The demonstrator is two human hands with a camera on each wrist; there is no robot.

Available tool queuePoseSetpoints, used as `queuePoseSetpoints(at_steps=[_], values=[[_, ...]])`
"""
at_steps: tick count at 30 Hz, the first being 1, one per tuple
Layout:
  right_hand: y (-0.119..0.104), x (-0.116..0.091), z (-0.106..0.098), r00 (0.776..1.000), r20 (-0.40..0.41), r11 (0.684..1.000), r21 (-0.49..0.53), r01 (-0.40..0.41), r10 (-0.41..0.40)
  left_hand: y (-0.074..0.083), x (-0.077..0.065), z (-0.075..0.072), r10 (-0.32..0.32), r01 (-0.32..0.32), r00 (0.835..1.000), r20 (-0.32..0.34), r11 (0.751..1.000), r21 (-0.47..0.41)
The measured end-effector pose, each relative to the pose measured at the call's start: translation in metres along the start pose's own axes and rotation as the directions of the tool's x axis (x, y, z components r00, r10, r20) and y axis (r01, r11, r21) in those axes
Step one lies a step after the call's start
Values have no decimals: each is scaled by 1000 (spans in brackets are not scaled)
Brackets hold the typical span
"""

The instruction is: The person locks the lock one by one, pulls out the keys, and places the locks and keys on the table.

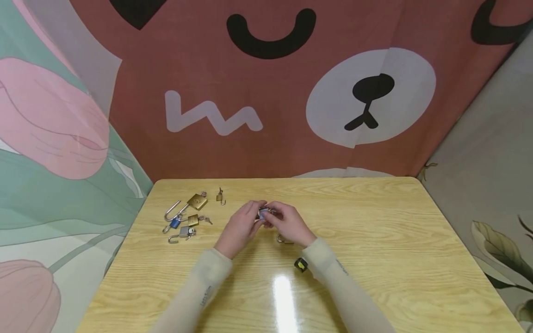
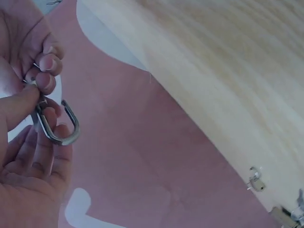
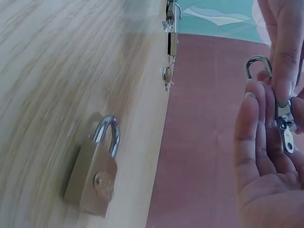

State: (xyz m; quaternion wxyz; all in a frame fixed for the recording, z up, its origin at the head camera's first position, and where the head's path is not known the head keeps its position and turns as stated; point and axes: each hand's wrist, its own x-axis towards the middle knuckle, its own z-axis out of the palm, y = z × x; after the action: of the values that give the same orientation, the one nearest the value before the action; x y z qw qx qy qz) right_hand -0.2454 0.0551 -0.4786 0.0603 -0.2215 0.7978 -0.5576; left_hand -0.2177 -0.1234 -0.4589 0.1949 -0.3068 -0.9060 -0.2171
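Note:
In front of my chest, both hands meet over a small silver padlock. Its shackle swings free at one end in the left wrist view. My left hand grips the lock body between thumb and fingers. At the body's other end, the fingertips of my right hand pinch a key, mostly hidden by the fingers. A small key hangs beside the lock body in the right wrist view. On the table below my right wrist lies a brass padlock.
At the table's left lie several padlocks: a large brass one, a smaller brass one, a blue one, a grey one and a tiny one. A small black-and-yellow object sits near my right sleeve. Printed cloth hangs behind.

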Motion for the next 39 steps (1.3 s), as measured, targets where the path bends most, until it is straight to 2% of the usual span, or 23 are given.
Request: queuePoseSetpoints(at_steps=[5,12,17,22,27,30,35,39], values=[[-5,-7,-7,1000,-12,1000,23,-4,5,-6,-3,4,-27,27,1000,0,997,-69],[-29,-20,-26,1000,-5,999,41,1,-1,-14,-7,8,-128,131,991,35,988,-81],[-30,-25,-37,1000,-19,997,75,-4,6,-11,-5,11,-150,156,987,53,980,-121],[-29,-28,-41,1000,-13,997,78,-24,25,-7,-2,17,-145,154,987,68,974,-166],[-29,-31,-44,1000,-19,996,83,-23,24,-2,1,23,-184,192,981,56,963,-189],[-29,-31,-44,999,-27,996,82,-16,18,-2,0,24,-232,239,971,59,931,-275],[-28,-32,-43,999,-34,997,65,-31,33,-1,0,24,-299,301,951,74,846,-440],[-28,-34,-43,999,-38,998,59,-34,36,2,1,22,-335,318,941,52,818,-480]])
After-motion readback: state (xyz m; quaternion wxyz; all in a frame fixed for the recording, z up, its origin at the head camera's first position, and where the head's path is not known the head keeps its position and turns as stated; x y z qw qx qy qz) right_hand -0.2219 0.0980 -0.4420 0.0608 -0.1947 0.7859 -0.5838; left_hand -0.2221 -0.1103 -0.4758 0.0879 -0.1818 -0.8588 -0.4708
